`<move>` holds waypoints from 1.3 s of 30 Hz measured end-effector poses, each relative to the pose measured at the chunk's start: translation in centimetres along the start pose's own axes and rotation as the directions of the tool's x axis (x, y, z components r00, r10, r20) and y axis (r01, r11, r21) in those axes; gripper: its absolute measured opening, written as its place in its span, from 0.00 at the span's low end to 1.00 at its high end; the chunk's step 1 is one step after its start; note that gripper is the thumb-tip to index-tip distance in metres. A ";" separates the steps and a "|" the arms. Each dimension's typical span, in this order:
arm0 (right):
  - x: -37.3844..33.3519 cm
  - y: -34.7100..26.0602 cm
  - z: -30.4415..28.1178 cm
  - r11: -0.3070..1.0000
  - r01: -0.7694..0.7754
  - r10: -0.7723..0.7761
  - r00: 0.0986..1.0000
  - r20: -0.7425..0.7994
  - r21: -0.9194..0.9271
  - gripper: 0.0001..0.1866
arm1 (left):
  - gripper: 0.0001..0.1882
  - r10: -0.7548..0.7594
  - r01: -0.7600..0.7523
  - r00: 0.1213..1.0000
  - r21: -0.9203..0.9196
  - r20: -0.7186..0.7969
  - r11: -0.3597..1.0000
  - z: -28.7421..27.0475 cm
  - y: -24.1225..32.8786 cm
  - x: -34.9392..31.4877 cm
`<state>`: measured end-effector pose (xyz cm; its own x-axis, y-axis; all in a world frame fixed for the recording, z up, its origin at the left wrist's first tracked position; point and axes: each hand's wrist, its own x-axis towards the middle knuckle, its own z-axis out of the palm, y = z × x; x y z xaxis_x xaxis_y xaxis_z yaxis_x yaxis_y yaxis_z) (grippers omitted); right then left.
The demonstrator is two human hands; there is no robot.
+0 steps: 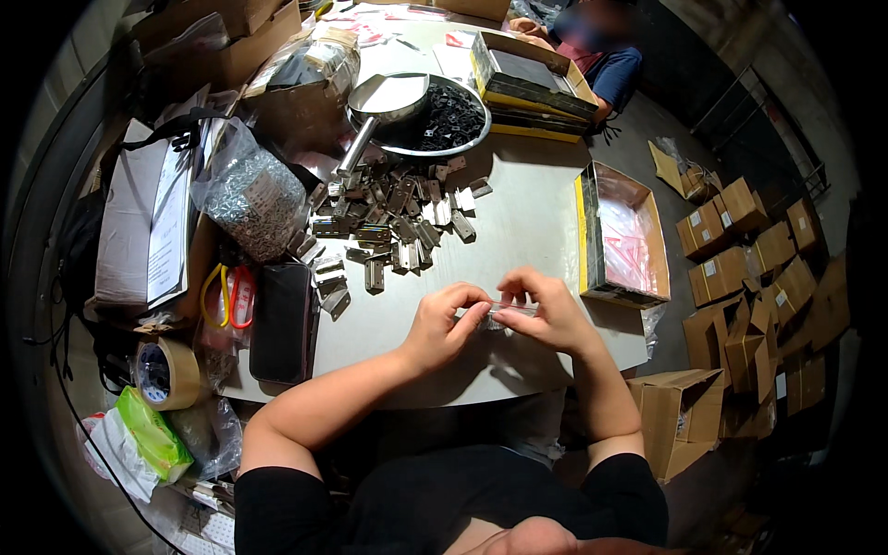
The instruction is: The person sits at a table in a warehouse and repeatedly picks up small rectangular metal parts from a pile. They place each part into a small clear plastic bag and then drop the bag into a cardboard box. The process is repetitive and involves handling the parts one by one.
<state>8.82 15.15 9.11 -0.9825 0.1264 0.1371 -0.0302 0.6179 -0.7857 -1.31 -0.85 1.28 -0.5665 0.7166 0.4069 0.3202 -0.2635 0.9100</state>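
Close to the table's near edge, my left hand (442, 321) and my right hand (553, 314) meet fingertip to fingertip. Between them they pinch a small clear plastic bag (508, 307) by its upper edge. Its contents, if any, are too small to make out. Beyond my left hand lies a loose pile of small metal hinges (407, 217). Right of my right hand, an open cardboard tray (659, 268) with a yellow and black side holds clear bags with red print.
A metal scoop (393, 97) rests on a bowl (476, 139) of black parts. A bag of screws (259, 199), scissors (215, 296), a dark case (282, 324) and a tape roll (166, 370) line the left. Another person (615, 74) sits at the far right; cardboard boxes (726, 277) cover the floor.
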 end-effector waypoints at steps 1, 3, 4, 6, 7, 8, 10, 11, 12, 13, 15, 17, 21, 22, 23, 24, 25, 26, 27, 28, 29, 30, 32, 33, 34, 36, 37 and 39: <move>0.1 0.4 0.2 0.998 0.050 -0.049 0.999 0.021 -0.042 0.10 | 0.06 -0.005 0.005 1.000 0.005 -0.001 1.000 0.1 0.0 0.0; 0.3 1.5 0.7 0.981 0.149 -0.142 0.988 0.068 -0.124 0.09 | 0.05 -0.016 0.016 1.000 0.016 -0.003 1.000 0.2 0.1 -0.1; 0.2 1.2 0.8 0.979 0.152 -0.145 0.988 0.061 -0.139 0.07 | 0.05 -0.014 0.014 1.000 0.018 0.001 1.000 0.2 0.1 -0.2; -0.3 1.1 0.5 0.977 0.172 -0.165 0.984 0.063 -0.123 0.07 | 0.05 -0.009 0.009 1.000 0.019 0.015 1.000 0.3 0.1 -0.2; -0.7 1.1 0.4 0.977 0.180 -0.174 0.983 0.061 -0.118 0.07 | 0.05 -0.015 0.015 1.000 0.015 -0.009 1.000 0.3 0.2 -0.3; -1.2 1.1 0.0 0.984 0.141 -0.136 0.989 0.052 -0.110 0.07 | 0.04 -0.020 0.020 0.999 0.011 -0.031 1.000 0.3 0.2 -0.4; -2.6 1.5 -0.9 0.994 0.065 -0.062 0.997 0.041 -0.088 0.07 | 0.05 -0.060 0.058 0.997 -0.043 -0.050 0.997 0.2 0.2 -0.4; -3.5 1.7 -1.1 0.996 0.040 -0.039 0.999 0.020 -0.086 0.07 | 0.05 -0.043 0.043 0.999 -0.022 -0.014 0.999 0.3 0.1 -0.4; -4.5 1.7 -1.2 0.996 0.015 -0.016 1.000 -0.004 -0.084 0.07 | 0.05 -0.023 0.023 0.999 -0.003 0.025 1.000 0.4 0.2 -0.4; -5.6 1.8 -1.3 0.997 -0.010 0.008 1.000 -0.030 -0.082 0.07 | 0.05 -0.004 0.003 0.998 0.014 0.064 1.000 0.6 0.2 -0.5; -8.0 1.8 -1.9 0.994 -0.072 0.062 0.990 -0.128 -0.079 0.06 | 0.05 -0.016 0.016 1.000 -0.022 0.010 1.000 0.9 0.0 -0.5; -11.2 2.1 -3.8 0.988 -0.118 0.093 0.970 -0.226 -0.103 0.06 | 0.05 -0.064 0.062 0.997 -0.062 -0.037 0.996 0.8 -0.3 -0.8; -20.9 0.0 -9.7 0.903 -0.431 0.337 0.709 -0.619 -0.002 0.05 | 0.07 -0.156 0.151 0.988 -0.133 -0.022 0.980 1.2 -0.9 -1.3; -23.0 -0.5 -10.9 0.883 -0.467 0.302 0.641 -0.706 -0.045 0.05 | 0.08 -0.160 0.159 0.987 -0.127 -0.003 0.979 1.3 -0.9 -1.5; -26.7 0.4 -12.4 0.819 -0.561 0.279 0.568 -0.774 -0.116 0.05 | 0.08 -0.163 0.164 0.986 -0.128 0.020 0.978 1.4 -0.9 -1.5; -27.7 -0.6 -12.9 0.648 -0.724 0.232 0.484 -0.844 -0.237 0.04 | 0.08 -0.183 0.186 0.983 -0.141 0.033 0.972 1.5 -0.7 -1.5; -27.6 -0.9 -13.0 0.464 -0.836 0.154 0.401 -0.903 -0.293 0.05 | 0.08 -0.204 0.208 0.978 -0.154 0.043 0.966 1.5 -0.4 -1.5; -27.2 -0.1 -13.2 0.431 -0.850 0.112 0.384 -0.917 -0.303 0.05 | 0.08 -0.226 0.231 0.973 -0.167 0.051 0.959 1.5 -0.2 -1.6; -26.9 1.0 -13.4 0.394 -0.867 0.066 0.358 -0.931 -0.305 0.05 | 0.09 -0.226 0.235 0.972 -0.169 0.070 0.957 1.6 -0.3 -1.6; -25.8 2.2 -13.4 0.487 -0.799 0.099 0.452 -0.886 -0.353 0.06 | 0.09 -0.227 0.239 0.970 -0.171 0.085 0.956 1.7 -0.6 -1.5; -23.9 3.2 -13.3 0.582 -0.714 0.120 0.549 -0.828 -0.389 0.08 | 0.09 -0.230 0.243 0.969 -0.170 0.094 0.955 1.6 -0.7 -1.5; -21.1 3.6 -12.6 0.642 -0.631 0.116 0.641 -0.759 -0.435 0.11 | 0.09 -0.231 0.245 0.968 -0.171 0.098 0.954 1.6 -0.7 -1.4; -15.5 4.5 -10.4 0.694 -0.484 0.049 0.770 -0.636 -0.533 0.19 | 0.09 -0.234 0.247 0.967 -0.167 0.097 0.954 1.6 -0.5 -1.3; -13.1 5.1 -9.6 0.683 -0.425 -0.006 0.810 -0.586 -0.594 0.23 | 0.09 -0.243 0.258 0.964 -0.154 0.109 0.954 1.5 -0.4 -1.2; -11.1 6.1 -9.1 0.670 -0.410 -0.042 0.812 -0.582 -0.619 0.23 | 0.09 -0.250 0.266 0.960 -0.139 0.124 0.954 1.4 -0.5 -1.1; -8.2 8.0 -8.6 0.627 -0.391 -0.110 0.812 -0.573 -0.674 0.18 | 0.10 -0.255 0.272 0.958 -0.133 0.130 0.953 1.2 -0.5 -1.0; -7.7 8.2 -8.7 0.687 -0.411 -0.029 0.809 -0.587 -0.600 0.15 | 0.10 -0.251 0.268 0.960 -0.142 0.126 0.953 1.3 -0.4 -1.0; -7.1 8.4 -8.9 0.776 -0.456 0.141 0.799 -0.585 -0.435 0.11 | 0.11 -0.247 0.264 0.960 -0.141 0.130 0.954 1.2 -0.4 -1.0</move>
<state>17.16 26.38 6.88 -0.6811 0.6421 0.3520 0.5045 0.7599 -0.4100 0.09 -0.69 0.40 -0.5242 0.8372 0.1560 0.0487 -0.1534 0.9870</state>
